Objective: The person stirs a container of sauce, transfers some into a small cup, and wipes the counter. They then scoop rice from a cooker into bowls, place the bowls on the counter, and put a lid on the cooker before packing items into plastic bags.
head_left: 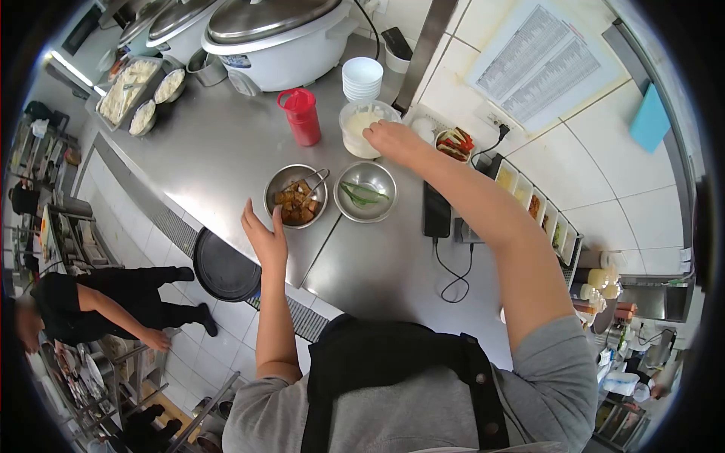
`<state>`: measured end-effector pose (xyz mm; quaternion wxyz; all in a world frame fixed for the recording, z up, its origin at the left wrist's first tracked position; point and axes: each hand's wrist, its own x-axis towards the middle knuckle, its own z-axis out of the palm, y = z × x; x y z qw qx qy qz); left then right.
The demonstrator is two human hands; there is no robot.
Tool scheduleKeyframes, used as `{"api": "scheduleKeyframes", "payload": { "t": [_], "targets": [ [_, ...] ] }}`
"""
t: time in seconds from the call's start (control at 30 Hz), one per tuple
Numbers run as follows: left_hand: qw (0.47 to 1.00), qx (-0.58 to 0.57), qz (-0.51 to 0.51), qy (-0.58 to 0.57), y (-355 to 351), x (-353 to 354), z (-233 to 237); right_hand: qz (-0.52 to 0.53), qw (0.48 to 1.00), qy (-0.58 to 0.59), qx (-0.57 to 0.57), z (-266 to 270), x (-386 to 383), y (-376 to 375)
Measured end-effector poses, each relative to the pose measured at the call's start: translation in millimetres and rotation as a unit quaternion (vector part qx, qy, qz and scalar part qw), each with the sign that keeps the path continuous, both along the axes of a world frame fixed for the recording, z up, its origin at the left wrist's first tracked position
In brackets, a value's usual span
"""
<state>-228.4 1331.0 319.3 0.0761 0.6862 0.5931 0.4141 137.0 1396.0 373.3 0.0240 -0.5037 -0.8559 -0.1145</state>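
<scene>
My right hand [392, 141] is at the rim of a clear plastic tub [355, 147] that holds something white. Its fingers are drawn together, and what they pinch, if anything, is hidden. Fingers apart, my left hand [266, 237] is raised beside a steel bowl [270, 180] and holds nothing. Inside that bowl are brown cubed pieces of food [291, 205], with a metal utensil [313, 186] leaning on the rim. A second steel bowl [367, 217] with long green pieces [363, 193] stands to its right, below the tub.
A red squeeze bottle [301, 118] and stacked white bowls [362, 78] stand behind. A phone [436, 211] and cable lie at right, near condiment trays [540, 208]. Large white cookers [276, 45] line the back. Another person [98, 302] is on the floor side at left.
</scene>
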Motion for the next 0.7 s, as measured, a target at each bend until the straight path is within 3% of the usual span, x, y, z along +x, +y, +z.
{"api": "scheduleKeyframes", "payload": {
  "t": [0.17, 0.33, 0.5, 0.53, 0.63, 0.7],
  "targets": [
    [0.971, 0.071, -0.184, -0.132, -27, 47, 34, 0.001, 1.0, 0.013, -0.008, 54, -20, -52],
    [0.912, -0.031, -0.334, -0.234, -109, 107, 21, 0.013, 0.999, 0.028, 0.017, 91, -57, -167],
    [0.897, -0.068, -0.359, -0.251, -168, 135, -31, -0.028, 0.992, 0.07, -0.102, 61, -93, -282],
    [0.916, -0.048, -0.359, -0.174, -175, 135, -42, -0.045, 0.988, 0.077, -0.125, 47, -98, -299],
    [0.879, -0.168, -0.409, -0.178, -189, 128, -72, -0.1, 0.976, 0.095, -0.167, 16, -115, -327],
    [0.868, -0.121, -0.45, -0.171, -184, 125, -66, -0.143, 0.964, 0.128, -0.184, 9, -125, -338]
  ]
}}
